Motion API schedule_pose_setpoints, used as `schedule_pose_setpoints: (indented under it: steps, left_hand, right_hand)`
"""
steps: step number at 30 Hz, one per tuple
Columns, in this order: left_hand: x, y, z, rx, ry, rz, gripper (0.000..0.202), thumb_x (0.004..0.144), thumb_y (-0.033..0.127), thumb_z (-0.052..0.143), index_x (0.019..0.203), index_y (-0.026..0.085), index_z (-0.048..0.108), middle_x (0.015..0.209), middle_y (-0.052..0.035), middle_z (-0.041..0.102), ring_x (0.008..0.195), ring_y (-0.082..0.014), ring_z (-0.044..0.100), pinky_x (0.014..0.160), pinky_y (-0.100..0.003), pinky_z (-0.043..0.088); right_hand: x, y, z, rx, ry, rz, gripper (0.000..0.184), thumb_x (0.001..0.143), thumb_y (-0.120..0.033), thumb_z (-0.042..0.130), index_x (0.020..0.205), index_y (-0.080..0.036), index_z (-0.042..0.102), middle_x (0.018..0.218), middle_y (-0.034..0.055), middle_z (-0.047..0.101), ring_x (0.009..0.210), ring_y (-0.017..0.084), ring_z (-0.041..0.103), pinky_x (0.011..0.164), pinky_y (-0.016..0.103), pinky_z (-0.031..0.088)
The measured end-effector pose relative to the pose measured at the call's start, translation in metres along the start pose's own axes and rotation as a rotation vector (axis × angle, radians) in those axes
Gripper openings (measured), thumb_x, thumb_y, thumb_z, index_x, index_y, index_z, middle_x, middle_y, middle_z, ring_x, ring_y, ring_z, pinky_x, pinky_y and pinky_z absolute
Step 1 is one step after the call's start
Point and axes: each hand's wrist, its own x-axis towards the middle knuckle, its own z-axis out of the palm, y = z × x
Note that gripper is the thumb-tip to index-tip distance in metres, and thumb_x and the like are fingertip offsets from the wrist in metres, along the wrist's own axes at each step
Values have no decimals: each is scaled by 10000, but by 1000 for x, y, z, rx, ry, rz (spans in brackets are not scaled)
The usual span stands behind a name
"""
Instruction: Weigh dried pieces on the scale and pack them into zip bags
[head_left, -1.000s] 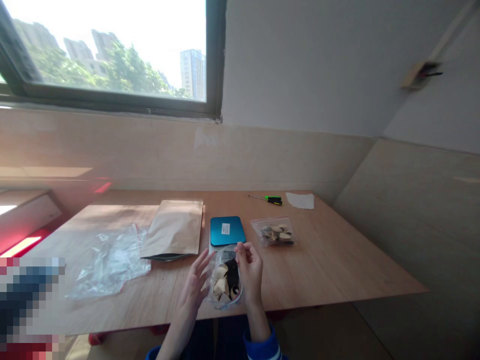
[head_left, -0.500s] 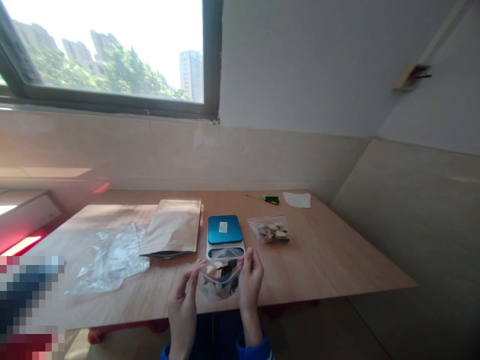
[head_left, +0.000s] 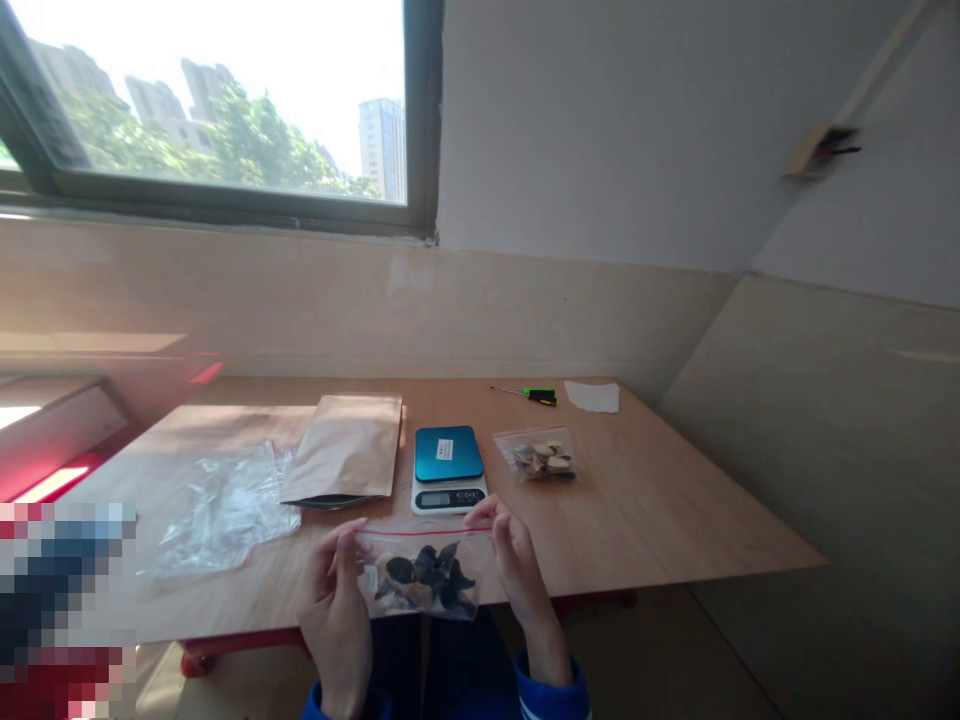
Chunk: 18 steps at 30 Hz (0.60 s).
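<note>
A clear zip-lock bag (head_left: 427, 580) with a red seal line hangs at the table's front edge, holding dark, leaf-like dried pieces and some pale ones. My left hand (head_left: 337, 590) pinches its upper left corner. At the upper right corner, my right hand (head_left: 510, 550) grips the bag between thumb and fingers. The bag's top edge is stretched straight between both hands. Just beyond it stands a kitchen scale (head_left: 448, 470) with a blue plate, a small white label and a grey display. Right of the scale lies a second zip-lock bag (head_left: 536, 455) with pale and dark dried slices.
A brown paper pouch (head_left: 349, 450) lies left of the scale, its mouth towards me. Empty clear plastic bags (head_left: 225, 510) spread farther left. A green-and-black screwdriver (head_left: 536, 395) and a white paper piece (head_left: 592, 397) lie at the back of the wooden table (head_left: 660, 510).
My hands have moved apart and pulled the bag's gaping mouth flat and straight. The bag now hangs lower with its face towards me, and the scale's display has come into view.
</note>
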Motion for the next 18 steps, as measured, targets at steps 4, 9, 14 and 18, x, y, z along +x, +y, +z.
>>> schedule_pose_setpoints:
  steps: [4,9,14,18]
  left_hand:
    - [-2,3,4,-32,110,17,378,858,537,492,935,199,642,650,42,520,594,-112,495,589,-226,416]
    - [-6,7,11,-39,185,1,444,906,525,395,1173,232,594,919,-2,598,816,-148,552,777,-272,447]
    - [-6,3,11,-86,20,-52,510,898,576,351,1065,180,625,970,-49,653,891,-188,601,785,-284,476]
    - [-2,-13,4,71,-6,-73,532,823,660,419,641,180,560,554,12,528,566,-151,502,537,-262,413]
  right_hand:
    - [-3,0,2,85,-347,157,425,767,-556,652,991,-195,657,873,58,693,842,204,654,753,305,503]
    - [-1,3,29,93,-74,104,400,851,-536,551,826,-171,714,849,90,724,885,230,668,832,341,496]
    - [-3,5,52,88,223,92,508,857,-619,466,738,-176,684,701,78,706,678,200,658,689,302,522]
    - [-6,3,54,-42,323,-1,560,873,-642,393,631,-194,624,581,50,642,569,174,608,609,267,504]
